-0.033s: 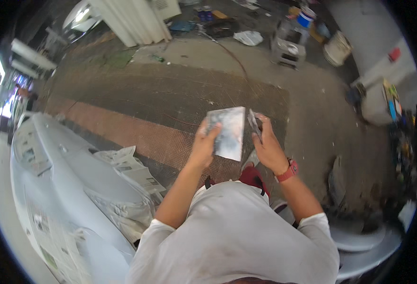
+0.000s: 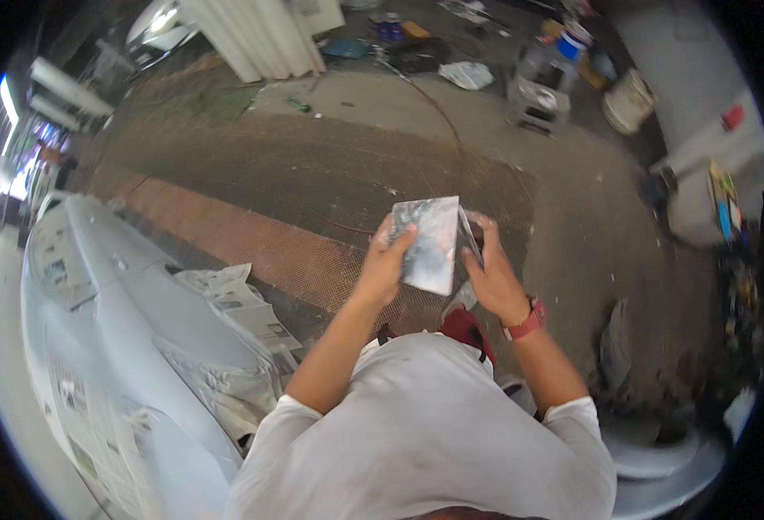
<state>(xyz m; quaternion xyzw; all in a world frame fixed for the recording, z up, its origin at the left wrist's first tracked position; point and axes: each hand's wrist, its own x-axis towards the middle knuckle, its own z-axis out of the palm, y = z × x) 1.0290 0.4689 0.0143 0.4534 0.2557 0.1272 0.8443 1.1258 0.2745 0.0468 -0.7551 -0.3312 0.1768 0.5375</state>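
Hands have drawn closer, left hand (image 2: 385, 263) gripping a pale board (image 2: 435, 251), right hand (image 2: 497, 276) apparently a thin plate (image 2: 470, 236).

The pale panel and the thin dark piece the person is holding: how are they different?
The pale panel shows its broad face, while the thin dark piece is seen nearly edge-on. The pale panel is whitish with grey smudges; the thin dark piece looks mostly dark. The left hand holds the pale panel, the right hand the thin dark piece. Both are held up above the floor.
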